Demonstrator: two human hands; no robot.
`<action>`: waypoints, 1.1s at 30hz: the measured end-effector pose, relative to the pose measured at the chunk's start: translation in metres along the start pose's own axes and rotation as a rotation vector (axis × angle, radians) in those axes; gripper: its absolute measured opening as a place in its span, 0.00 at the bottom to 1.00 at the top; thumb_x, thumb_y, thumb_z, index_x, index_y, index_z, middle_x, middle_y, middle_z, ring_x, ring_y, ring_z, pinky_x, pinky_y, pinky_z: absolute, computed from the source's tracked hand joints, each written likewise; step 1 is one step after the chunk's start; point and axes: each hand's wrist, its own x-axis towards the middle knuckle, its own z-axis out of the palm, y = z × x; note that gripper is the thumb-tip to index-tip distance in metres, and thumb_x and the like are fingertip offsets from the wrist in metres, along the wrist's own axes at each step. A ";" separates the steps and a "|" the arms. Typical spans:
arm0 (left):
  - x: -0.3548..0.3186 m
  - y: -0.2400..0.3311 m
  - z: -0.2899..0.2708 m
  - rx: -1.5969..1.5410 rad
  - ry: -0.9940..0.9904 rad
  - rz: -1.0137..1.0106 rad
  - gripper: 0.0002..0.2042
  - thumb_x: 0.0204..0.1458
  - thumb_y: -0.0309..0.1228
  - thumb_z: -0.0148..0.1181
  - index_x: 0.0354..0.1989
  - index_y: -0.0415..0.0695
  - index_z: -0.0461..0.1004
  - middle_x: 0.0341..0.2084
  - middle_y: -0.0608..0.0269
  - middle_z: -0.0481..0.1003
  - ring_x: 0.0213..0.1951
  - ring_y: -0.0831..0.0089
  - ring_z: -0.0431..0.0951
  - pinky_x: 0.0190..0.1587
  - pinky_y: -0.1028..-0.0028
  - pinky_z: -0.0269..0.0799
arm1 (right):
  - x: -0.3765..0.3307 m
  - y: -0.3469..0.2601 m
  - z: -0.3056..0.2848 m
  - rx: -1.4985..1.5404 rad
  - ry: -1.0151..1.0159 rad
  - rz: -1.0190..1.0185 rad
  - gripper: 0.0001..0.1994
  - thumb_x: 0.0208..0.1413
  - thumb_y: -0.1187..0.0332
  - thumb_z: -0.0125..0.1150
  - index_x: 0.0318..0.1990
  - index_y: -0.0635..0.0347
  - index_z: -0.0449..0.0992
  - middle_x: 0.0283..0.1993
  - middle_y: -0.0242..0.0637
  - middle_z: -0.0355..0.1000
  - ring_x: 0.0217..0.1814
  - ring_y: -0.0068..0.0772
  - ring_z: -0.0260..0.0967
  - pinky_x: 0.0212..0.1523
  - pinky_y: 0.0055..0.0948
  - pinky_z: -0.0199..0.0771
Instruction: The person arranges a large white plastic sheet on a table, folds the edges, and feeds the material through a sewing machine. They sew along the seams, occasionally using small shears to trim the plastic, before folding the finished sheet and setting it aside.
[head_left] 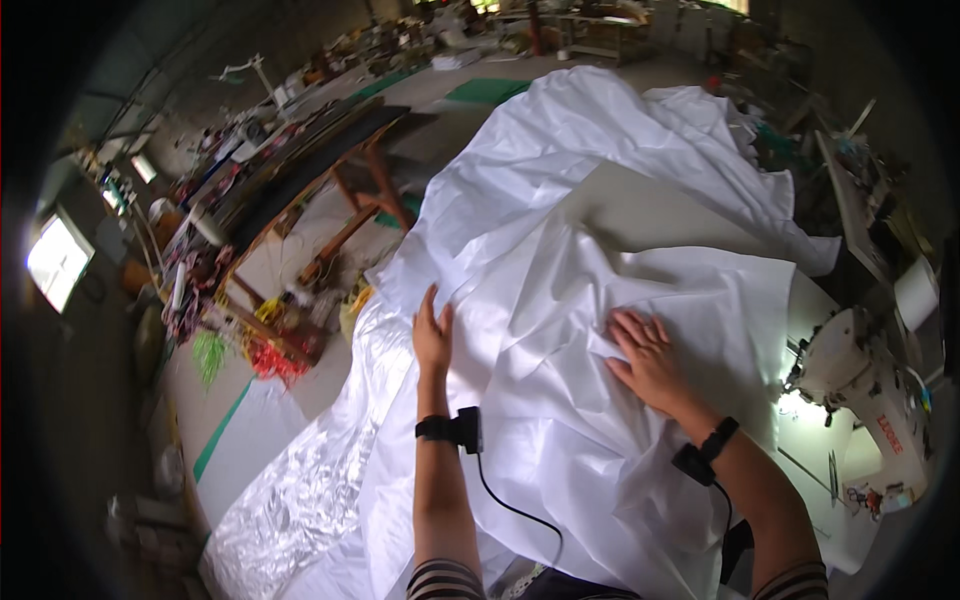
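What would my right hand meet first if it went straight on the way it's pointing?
Your right hand would most likely meet folds in the white cloth just past its fingertips, though their height is hard to judge.

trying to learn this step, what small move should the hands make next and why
Probably draw the right hand gently across the white fabric to flatten it: creases run under and around that hand, and the cloth's right edge lies close to the sewing machine's lit needle area.
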 end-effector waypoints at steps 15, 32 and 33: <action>-0.267 -0.065 0.239 -0.745 -0.344 -0.574 0.17 0.59 0.39 0.51 0.51 0.42 0.74 0.49 0.46 0.76 0.50 0.48 0.75 0.50 0.58 0.72 | 0.018 -0.028 -0.003 0.076 -0.114 -0.001 0.25 0.58 0.62 0.57 0.63 0.61 0.66 0.71 0.40 0.57 0.73 0.46 0.52 0.73 0.48 0.45; -0.149 -0.196 0.236 -1.014 0.100 -0.707 0.17 0.58 0.39 0.53 0.52 0.43 0.71 0.49 0.59 0.74 0.46 0.58 0.76 0.47 0.58 0.73 | 0.033 -0.041 -0.032 0.119 -0.231 0.083 0.25 0.56 0.66 0.59 0.60 0.64 0.67 0.70 0.44 0.57 0.70 0.54 0.52 0.69 0.47 0.53; -0.132 -0.193 0.238 -1.012 0.096 -0.684 0.17 0.58 0.39 0.52 0.52 0.43 0.71 0.49 0.59 0.74 0.46 0.58 0.76 0.47 0.58 0.73 | 0.033 -0.041 -0.032 0.135 -0.245 0.081 0.25 0.56 0.65 0.59 0.60 0.65 0.67 0.69 0.45 0.57 0.70 0.54 0.52 0.69 0.47 0.53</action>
